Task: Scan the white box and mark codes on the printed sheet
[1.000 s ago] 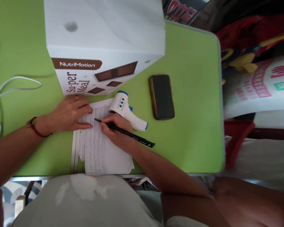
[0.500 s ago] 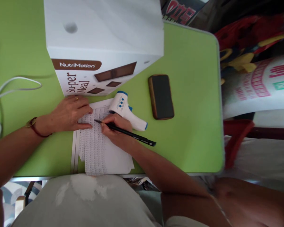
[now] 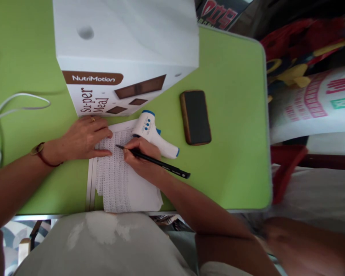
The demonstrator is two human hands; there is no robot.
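1. A green table [image 3: 230, 115] spreads beneath a white NutriMotion carton [image 3: 126, 46] and out to either side of it
2. The carton stands with its "Su-per Meal" face turned toward the seated person
3. Handwritten sheets [image 3: 117, 184] lie overlapped on the person's side of the carton, their rows of script running away from it
4. The person's left hand [image 3: 84, 138] rests on the sheets at the carton's near edge, thumb and fingers apart; contact with the carton cannot be told
5. The right hand [image 3: 143, 163], farther out from the carton, pinches a black pen [image 3: 166, 166] between thumb and fingers
6. A white-and-blue handheld thermometer [image 3: 150, 130] lies just before the carton, beside the right hand and partly over the sheets
7. A dark-screened phone [image 3: 196, 117] lies to the near right of the carton
8. The pen slants away from the carton, tip at the written lines
9. A red wristband [image 3: 46, 160] circles the left wrist, near left of the carton
10. A gold ring [image 3: 92, 119] shows beside the carton's near edge
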